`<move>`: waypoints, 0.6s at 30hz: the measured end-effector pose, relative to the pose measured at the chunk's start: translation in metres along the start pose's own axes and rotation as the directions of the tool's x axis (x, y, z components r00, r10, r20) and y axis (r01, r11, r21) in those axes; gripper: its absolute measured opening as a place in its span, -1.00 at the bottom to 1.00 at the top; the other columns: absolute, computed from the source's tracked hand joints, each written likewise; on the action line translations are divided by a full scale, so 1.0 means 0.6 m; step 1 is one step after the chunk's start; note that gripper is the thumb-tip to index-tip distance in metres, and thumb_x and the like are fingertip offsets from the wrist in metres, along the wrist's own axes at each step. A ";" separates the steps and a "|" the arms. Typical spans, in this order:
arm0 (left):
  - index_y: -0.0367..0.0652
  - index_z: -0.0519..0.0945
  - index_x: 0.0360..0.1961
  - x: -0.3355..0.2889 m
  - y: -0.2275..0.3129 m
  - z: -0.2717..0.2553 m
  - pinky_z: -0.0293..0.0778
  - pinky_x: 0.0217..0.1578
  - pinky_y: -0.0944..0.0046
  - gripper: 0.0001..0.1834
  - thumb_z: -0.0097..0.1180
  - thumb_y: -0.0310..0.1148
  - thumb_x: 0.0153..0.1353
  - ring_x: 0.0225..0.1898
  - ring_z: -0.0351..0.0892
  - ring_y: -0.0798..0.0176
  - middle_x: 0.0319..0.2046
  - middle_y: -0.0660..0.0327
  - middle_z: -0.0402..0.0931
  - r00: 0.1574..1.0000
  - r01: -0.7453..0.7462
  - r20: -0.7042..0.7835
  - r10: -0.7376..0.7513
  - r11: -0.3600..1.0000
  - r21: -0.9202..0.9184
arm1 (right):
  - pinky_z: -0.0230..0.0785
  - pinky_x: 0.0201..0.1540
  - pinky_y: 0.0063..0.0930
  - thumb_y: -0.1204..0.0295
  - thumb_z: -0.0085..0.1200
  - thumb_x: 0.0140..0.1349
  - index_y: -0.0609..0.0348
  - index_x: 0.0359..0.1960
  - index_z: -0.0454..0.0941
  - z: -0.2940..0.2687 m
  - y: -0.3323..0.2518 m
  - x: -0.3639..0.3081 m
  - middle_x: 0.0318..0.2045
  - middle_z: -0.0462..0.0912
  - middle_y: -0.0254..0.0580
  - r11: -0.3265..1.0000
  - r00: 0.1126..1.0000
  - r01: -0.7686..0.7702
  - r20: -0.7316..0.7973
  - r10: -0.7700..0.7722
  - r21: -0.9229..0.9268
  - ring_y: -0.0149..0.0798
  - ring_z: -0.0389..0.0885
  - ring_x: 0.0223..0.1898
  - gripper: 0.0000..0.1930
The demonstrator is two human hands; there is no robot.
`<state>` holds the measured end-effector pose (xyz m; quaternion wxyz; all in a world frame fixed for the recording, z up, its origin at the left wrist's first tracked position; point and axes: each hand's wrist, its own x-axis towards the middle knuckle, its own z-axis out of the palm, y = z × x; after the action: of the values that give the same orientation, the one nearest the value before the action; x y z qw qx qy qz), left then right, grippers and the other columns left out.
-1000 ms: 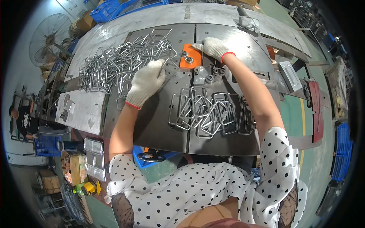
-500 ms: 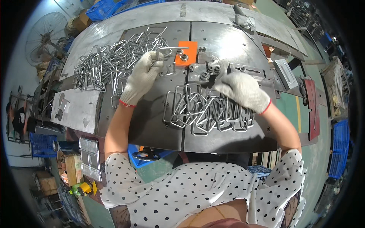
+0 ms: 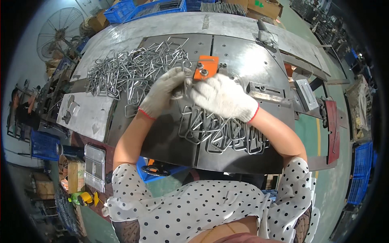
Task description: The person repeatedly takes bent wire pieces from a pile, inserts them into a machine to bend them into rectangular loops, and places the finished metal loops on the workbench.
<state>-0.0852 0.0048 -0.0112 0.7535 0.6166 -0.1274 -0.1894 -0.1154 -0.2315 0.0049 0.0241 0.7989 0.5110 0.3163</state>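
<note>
My left hand (image 3: 167,90), in a white knit glove with a red cuff, is closed on a bent metal rod (image 3: 184,68). One leg of the rod reaches right, over an orange plate (image 3: 211,67) with bolts. My right hand (image 3: 223,98), gloved alike, meets the left at the rod, its fingers curled around the lower part; the fingertips are partly hidden. It also covers most of the bending fixture beside the orange plate. Nearer to me, below the right hand, lies a pile of bent metal frames (image 3: 216,135). A larger heap of bent rods (image 3: 125,75) lies left of my left hand.
A slotted steel bar (image 3: 265,91) is fixed to the metal table (image 3: 170,150) on the right. A grey plate (image 3: 87,115) lies at the left edge. Blue crates (image 3: 158,7) stand beyond the far edge, and a large fan (image 3: 60,34) is at far left.
My right hand has moved left from the fixture to the rod in my left hand. The whole view has shifted slightly, with the table now lower in the picture.
</note>
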 end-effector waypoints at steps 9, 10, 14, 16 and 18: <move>-0.11 0.65 0.07 0.003 0.017 -0.030 0.26 -0.42 0.51 -0.70 0.01 -0.16 0.61 -0.43 0.36 0.57 -0.34 0.42 0.55 0.978 -0.120 -0.151 0.142 0.981 0.150 | 0.58 -0.06 -0.36 0.25 0.16 0.48 0.20 0.11 0.70 0.022 0.168 -0.052 -0.13 0.79 -0.01 0.411 0.563 -0.772 0.221 0.796 0.485 -0.14 0.75 -0.16 -0.67; -0.11 0.66 0.05 0.005 0.017 -0.028 0.24 -0.44 0.51 -0.72 0.03 -0.17 0.60 -0.45 0.36 0.57 -0.36 0.41 0.56 0.981 -0.103 -0.144 0.131 0.978 0.183 | 0.57 -0.09 -0.39 0.24 0.14 0.50 0.20 0.13 0.69 0.038 0.174 -0.062 -0.17 0.79 -0.05 0.285 0.486 -0.825 0.353 0.800 0.489 -0.25 0.73 -0.21 -0.66; -0.10 0.69 0.03 -0.001 0.012 -0.038 0.29 -0.41 0.52 -0.73 0.10 -0.17 0.58 -0.44 0.40 0.58 -0.36 0.39 0.59 0.985 -0.127 -0.087 0.150 0.966 0.224 | 0.51 -0.26 -0.49 0.29 0.16 0.50 0.15 0.11 0.74 0.086 0.180 -0.067 -0.33 0.75 -0.27 0.180 0.449 -0.780 0.336 0.828 0.599 -0.48 0.63 -0.39 -0.71; -0.11 0.70 0.02 0.006 0.007 -0.040 0.28 -0.42 0.52 -0.72 0.10 -0.16 0.59 -0.44 0.38 0.59 -0.37 0.40 0.59 0.985 -0.144 -0.066 0.160 0.969 0.199 | 0.51 -0.20 -0.49 0.24 0.13 0.53 0.13 0.15 0.73 0.095 0.189 -0.077 -0.28 0.77 -0.28 0.188 0.444 -0.801 0.353 0.824 0.568 -0.49 0.63 -0.33 -0.67; -0.11 0.70 0.02 0.010 0.007 -0.039 0.28 -0.42 0.52 -0.71 0.10 -0.15 0.59 -0.44 0.38 0.59 -0.37 0.40 0.59 0.986 -0.136 -0.069 0.152 0.971 0.197 | 0.51 -0.17 -0.48 0.21 0.13 0.53 0.13 0.16 0.72 0.107 0.196 -0.085 -0.26 0.78 -0.28 0.137 0.408 -0.823 0.406 0.818 0.551 -0.48 0.63 -0.33 -0.65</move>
<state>-0.0694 0.0235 -0.0120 0.7069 0.6829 -0.1580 -0.0949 -0.0012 -0.3116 -0.0283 -0.4460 0.8904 0.0672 0.0606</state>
